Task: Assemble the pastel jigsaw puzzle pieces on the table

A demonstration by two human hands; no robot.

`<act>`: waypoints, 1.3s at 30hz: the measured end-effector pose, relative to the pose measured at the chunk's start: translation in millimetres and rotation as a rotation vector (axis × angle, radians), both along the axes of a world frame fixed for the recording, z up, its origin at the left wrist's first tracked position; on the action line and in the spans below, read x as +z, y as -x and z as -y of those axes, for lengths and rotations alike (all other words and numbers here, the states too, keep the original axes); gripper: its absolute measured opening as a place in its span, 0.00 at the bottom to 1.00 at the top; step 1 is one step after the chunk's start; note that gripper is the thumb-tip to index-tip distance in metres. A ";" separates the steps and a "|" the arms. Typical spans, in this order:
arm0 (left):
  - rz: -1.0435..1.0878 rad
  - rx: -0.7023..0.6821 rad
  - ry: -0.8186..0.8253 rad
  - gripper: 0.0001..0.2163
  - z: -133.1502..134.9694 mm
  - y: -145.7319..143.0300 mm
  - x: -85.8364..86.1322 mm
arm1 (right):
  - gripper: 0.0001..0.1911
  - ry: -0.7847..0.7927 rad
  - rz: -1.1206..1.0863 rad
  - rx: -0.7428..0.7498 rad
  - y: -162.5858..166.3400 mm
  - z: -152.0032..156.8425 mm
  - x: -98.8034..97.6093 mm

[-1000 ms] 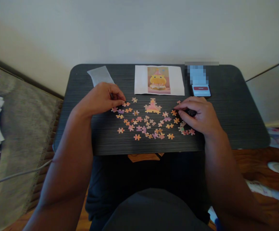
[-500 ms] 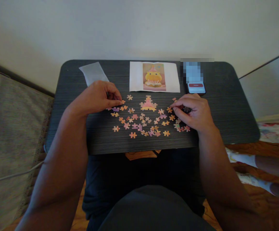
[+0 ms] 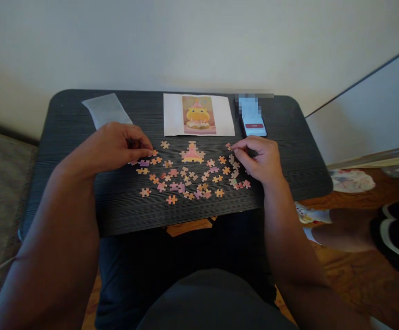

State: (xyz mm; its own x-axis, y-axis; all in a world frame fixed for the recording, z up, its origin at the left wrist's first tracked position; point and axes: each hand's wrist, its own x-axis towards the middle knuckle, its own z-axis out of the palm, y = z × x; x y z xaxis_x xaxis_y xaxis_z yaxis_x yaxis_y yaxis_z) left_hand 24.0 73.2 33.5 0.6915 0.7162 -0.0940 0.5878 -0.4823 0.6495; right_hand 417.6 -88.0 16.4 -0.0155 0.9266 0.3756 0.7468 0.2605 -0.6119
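Note:
Several small loose puzzle pieces point(image 3: 185, 178) in orange, pink and purple lie spread on a dark table point(image 3: 289, 156). A small joined cluster of pieces point(image 3: 192, 155) sits in the middle, below a printed reference picture point(image 3: 198, 114) of a yellow figure. My left hand point(image 3: 117, 144) rests at the left of the spread, fingers curled, its fingertips pinching an orange piece point(image 3: 153, 153). My right hand point(image 3: 257, 158) rests at the right of the spread, fingers curled, with thumb and forefinger closed on a small piece point(image 3: 229, 146).
A phone point(image 3: 252, 121) with a lit screen lies right of the picture. A clear plastic bag point(image 3: 106, 110) lies at the table's back left. A wall stands behind the table. Another person's leg and shoe point(image 3: 392, 229) are on the wooden floor at the right.
The view has swung right, shifting the table left in frame. My right hand moved up from the lower pieces to a piece at the upper right. My left hand kept its pinch.

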 end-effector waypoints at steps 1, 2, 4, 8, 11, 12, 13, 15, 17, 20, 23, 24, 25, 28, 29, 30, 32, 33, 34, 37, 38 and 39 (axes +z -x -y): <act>-0.002 0.009 0.017 0.13 0.0 0.3 -0.5 | 0.07 -0.003 -0.003 -0.010 0.0 0.2 0.0; -0.009 0.015 0.028 0.13 0.1 0.5 -0.8 | 0.07 -0.005 -0.005 -0.021 0.0 0.3 0.0; -0.017 0.024 0.039 0.13 1.0 0.8 -0.7 | 0.07 0.001 -0.008 -0.029 0.2 0.7 0.0; -0.012 0.020 0.032 0.16 1.9 1.0 0.1 | 0.06 0.029 -0.037 0.069 2.3 3.1 4.0; -0.014 0.024 0.021 0.14 0.4 1.4 -0.4 | 0.04 0.072 -0.042 0.167 7.1 8.0 11.6; -0.010 0.026 0.023 0.14 -0.2 1.4 -0.7 | 0.04 0.092 -0.019 0.204 9.1 10.3 14.3; -0.007 0.027 0.023 0.14 -0.6 1.4 -1.0 | 0.03 0.112 0.020 0.242 11.1 13.0 16.8; -0.010 0.031 0.011 0.14 -0.8 1.2 -1.5 | 0.03 0.158 0.120 0.309 15.0 19.0 20.0; -0.006 0.031 -0.002 0.14 -0.4 1.0 -1.7 | 0.05 0.199 0.194 0.336 18.2 25.0 20.3; 0.021 0.019 0.002 0.13 0.6 0.5 -1.6 | 0.10 0.236 0.260 0.322 22.2 31.7 17.2; 0.038 0.011 0.014 0.12 1.5 -0.3 -1.1 | 0.11 0.246 0.301 0.302 25.0 34.7 14.0; 0.035 0.014 0.016 0.13 1.7 -0.6 -0.9 | 0.11 0.249 0.305 0.298 25.6 35.0 13.5; 0.030 0.018 0.016 0.13 2.0 -1.1 -0.6 | 0.11 0.251 0.307 0.293 26.1 35.1 13.4; 0.006 0.029 0.011 0.14 2.6 -2.2 0.4 | 0.08 0.266 0.316 0.282 27.4 34.8 14.7; 0.002 0.034 0.010 0.14 2.7 -2.5 0.9 | 0.07 0.272 0.319 0.278 28.0 34.6 15.6; -0.005 0.036 0.016 0.14 2.9 -2.7 1.4 | 0.06 0.280 0.323 0.275 28.7 34.4 16.7; -0.031 0.045 0.038 0.16 3.4 -3.1 2.6 | 0.05 0.299 0.336 0.273 30.4 34.3 19.4; -0.050 0.049 0.052 0.16 3.8 -3.3 3.4 | 0.04 0.308 0.343 0.273 31.4 34.4 20.7; -0.068 0.053 0.065 0.17 4.2 -3.4 4.1 | 0.04 0.316 0.352 0.274 32.2 34.6 22.0; -0.083 0.067 0.078 0.17 5.7 -3.8 5.6 | 0.03 0.325 0.379 0.272 33.8 35.7 24.6; -0.076 0.068 0.078 0.17 6.2 -3.9 5.9 | 0.04 0.324 0.383 0.270 34.0 36.1 25.0; -0.064 0.071 0.074 0.16 6.7 -4.0 6.0 | 0.04 0.320 0.382 0.268 34.1 36.3 25.3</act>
